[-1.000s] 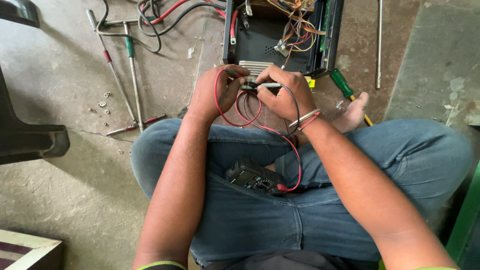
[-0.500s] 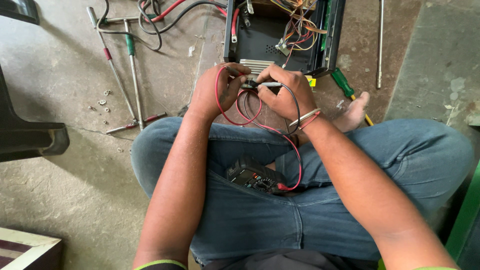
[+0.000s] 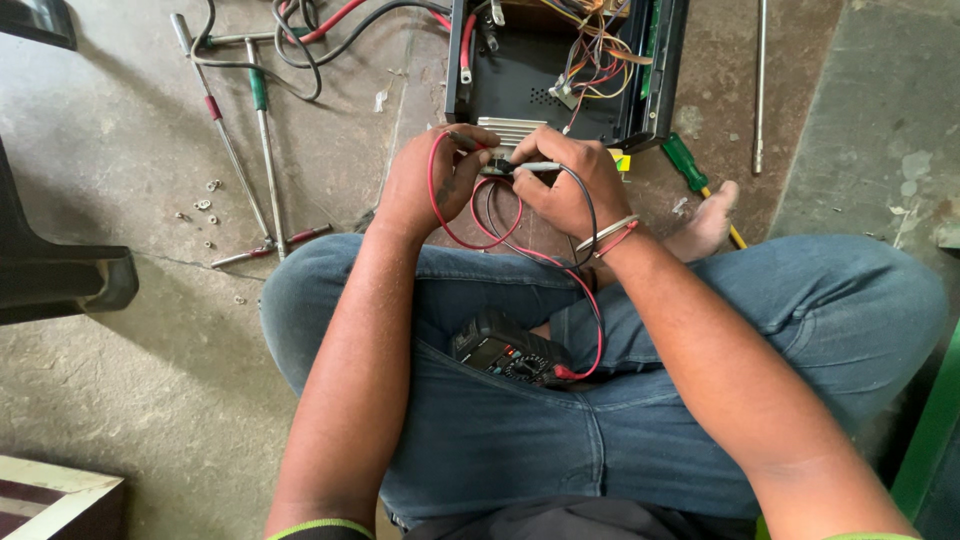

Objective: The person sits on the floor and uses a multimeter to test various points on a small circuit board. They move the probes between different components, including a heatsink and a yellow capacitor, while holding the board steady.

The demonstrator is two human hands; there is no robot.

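Hardly any shift since before: both hands (image 3: pixel 510 185) clenched on probe tips (image 3: pixel 515 167), multimeter (image 3: pixel 510 352) in lap.

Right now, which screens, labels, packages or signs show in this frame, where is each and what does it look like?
Multimeter: resting in the person's lap, dark and blocky, with a small screen facing up; too small to read.
Yellow label: small patch at the front corner of the open black device case, beside the right hand.
No packages or signs in view.
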